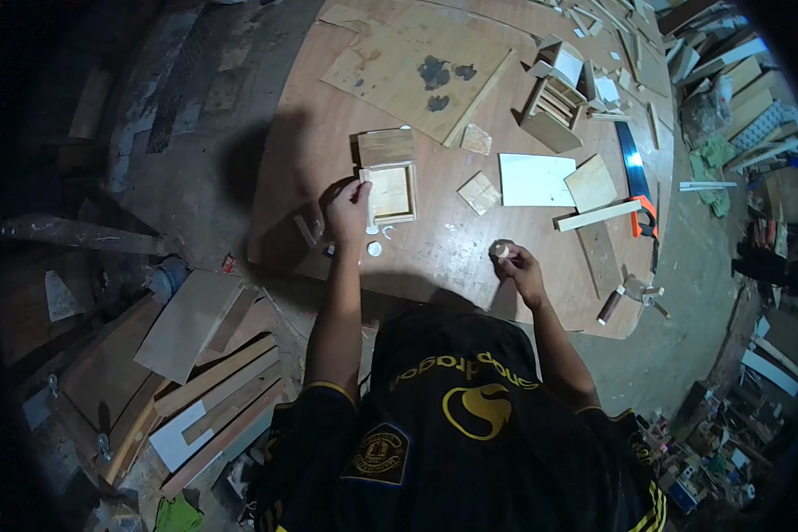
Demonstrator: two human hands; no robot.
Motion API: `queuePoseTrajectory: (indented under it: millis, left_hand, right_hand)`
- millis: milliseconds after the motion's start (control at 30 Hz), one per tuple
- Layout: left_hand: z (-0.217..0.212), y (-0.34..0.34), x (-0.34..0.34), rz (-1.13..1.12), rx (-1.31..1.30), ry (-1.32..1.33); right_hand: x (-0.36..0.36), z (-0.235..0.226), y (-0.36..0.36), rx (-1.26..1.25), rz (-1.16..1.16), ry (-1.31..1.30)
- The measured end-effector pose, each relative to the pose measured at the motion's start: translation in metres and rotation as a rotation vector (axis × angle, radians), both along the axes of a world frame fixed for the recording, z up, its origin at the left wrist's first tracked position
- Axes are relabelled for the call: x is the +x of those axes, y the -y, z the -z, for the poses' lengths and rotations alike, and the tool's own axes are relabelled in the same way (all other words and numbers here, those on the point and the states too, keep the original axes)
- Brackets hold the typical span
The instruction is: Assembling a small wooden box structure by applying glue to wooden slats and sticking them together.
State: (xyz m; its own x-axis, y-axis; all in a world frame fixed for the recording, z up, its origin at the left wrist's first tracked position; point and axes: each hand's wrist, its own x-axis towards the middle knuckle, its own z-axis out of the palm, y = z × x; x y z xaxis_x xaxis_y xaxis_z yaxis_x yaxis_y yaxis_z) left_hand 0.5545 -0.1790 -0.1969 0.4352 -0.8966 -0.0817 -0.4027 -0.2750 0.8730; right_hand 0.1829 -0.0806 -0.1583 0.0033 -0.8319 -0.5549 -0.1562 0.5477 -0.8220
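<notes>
A small wooden box (392, 193) with raised sides lies on the table, its light inner floor facing up. The box's wooden lid (386, 148) is laid back at the far side. At the box's left wall is my left hand (349, 211), thumb and fingers closed on that edge. Over the table's near part, my right hand (521, 269) pinches a small, pale, round-ended piece (503, 251), too small to identify. A white round disc (374, 249) rests just below the box, beside a curved white scrap (388, 231).
A white panel (536, 180), wood offcuts (480, 192) and an orange-handled handsaw (632, 168) occupy the table's right side. A hammer (611, 303) lies near its front right corner. Farther back stand wooden boxes (554, 115) and a stained plywood sheet (399, 66). Stacked boards (213, 399) flank me at left.
</notes>
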Motion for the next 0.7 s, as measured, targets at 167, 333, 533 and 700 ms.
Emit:
queuePoseTrajectory:
  millis: [167,333,533,700]
  left_hand:
    - [-0.006,-0.001,-0.005,0.009,-0.001,-0.090]
    - [-0.004,-0.005,-0.007,0.021,0.091,-0.095]
    - [-0.004,-0.008,-0.007,-0.025,0.045,-0.104]
    - [-0.016,-0.019,-0.006,-0.047,0.103,-0.102]
  right_hand:
    - [0.008,0.000,0.018,0.109,0.040,0.253]
    - [0.029,0.000,0.035,0.099,-0.055,0.202]
    - [0.029,0.006,0.050,0.120,-0.254,-0.041]
    - [0.030,-0.007,0.064,-0.454,-0.515,-0.875]
